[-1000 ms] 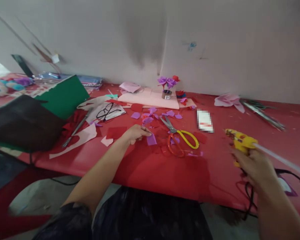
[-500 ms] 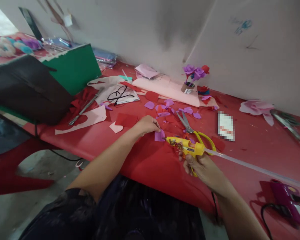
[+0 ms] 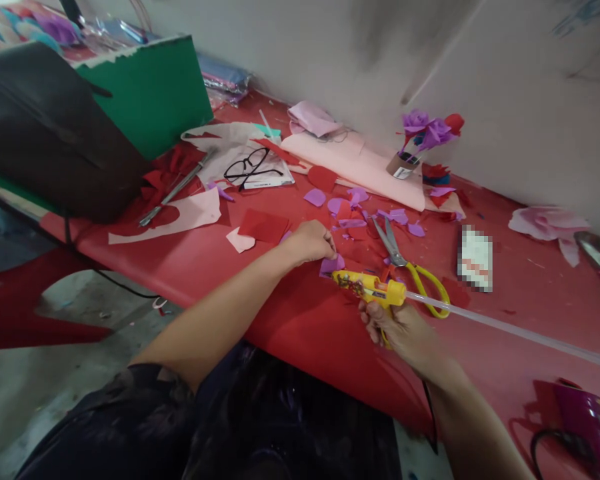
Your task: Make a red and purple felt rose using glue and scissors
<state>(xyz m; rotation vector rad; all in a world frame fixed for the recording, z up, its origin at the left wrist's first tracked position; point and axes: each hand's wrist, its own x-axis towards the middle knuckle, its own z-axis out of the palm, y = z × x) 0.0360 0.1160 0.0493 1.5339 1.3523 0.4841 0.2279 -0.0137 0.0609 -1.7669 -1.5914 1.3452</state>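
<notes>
Pinched in my left hand (image 3: 314, 241) is a small purple felt piece (image 3: 331, 266), held just over the table's front half. My right hand (image 3: 395, 327) is wrapped round the handle of a yellow glue gun (image 3: 367, 285). Its nozzle points left and meets the purple piece or lies right against it; I cannot tell which. A long clear glue stick (image 3: 485, 323) runs out of the gun's back end. Behind the gun lie scissors (image 3: 413, 270) with yellow handles, blades partly apart. Loose purple petals (image 3: 315, 197) and red scraps are scattered beyond my hands.
Purple and red felt flowers (image 3: 433, 130) stand in a small brown holder (image 3: 403, 165) near the wall. Eyeglasses (image 3: 254, 170) rest on papers at the back left. A dark bag (image 3: 55, 133) leans by a green box (image 3: 150, 100). A purple device (image 3: 587, 420) with a cord sits right.
My view has turned slightly, shifting the table's things. The purple piece is now more folded or tilted at my left fingers, and the glue gun's nozzle lies at its lower part.
</notes>
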